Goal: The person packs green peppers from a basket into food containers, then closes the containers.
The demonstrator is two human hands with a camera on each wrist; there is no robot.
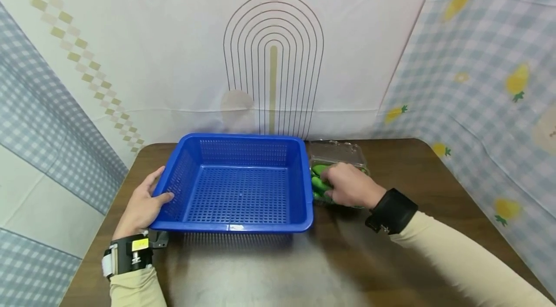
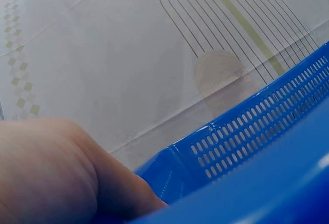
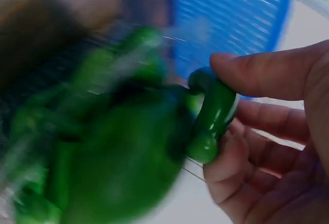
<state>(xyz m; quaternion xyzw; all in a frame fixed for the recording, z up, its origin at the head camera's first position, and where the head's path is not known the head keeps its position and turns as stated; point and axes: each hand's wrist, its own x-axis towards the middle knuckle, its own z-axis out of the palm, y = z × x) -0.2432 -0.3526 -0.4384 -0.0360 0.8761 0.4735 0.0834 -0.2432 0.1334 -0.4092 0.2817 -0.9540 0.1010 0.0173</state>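
A blue perforated plastic basket (image 1: 234, 228) stands on the table with nothing in it. My left hand (image 1: 142, 206) grips its left rim, thumb over the inside and fingers outside; the left wrist view shows part of this hand (image 2: 49, 170) against the basket wall (image 2: 247, 131). To the basket's right is a clear plastic box (image 1: 339, 152) holding several glossy green pieces (image 1: 319, 184). My right hand (image 1: 351, 185) is over that box. Between thumb and fingers it pinches a small curved dark-green piece (image 3: 218, 108) with a paler round tip, beside a larger blurred green piece (image 3: 123, 157).
The brown wooden table (image 1: 408, 172) ends at a white patterned cloth (image 1: 173, 56) behind the basket. Checked cloth with pineapple prints (image 1: 486, 80) hangs along the right side. The plastic box stands close against the basket's right wall.
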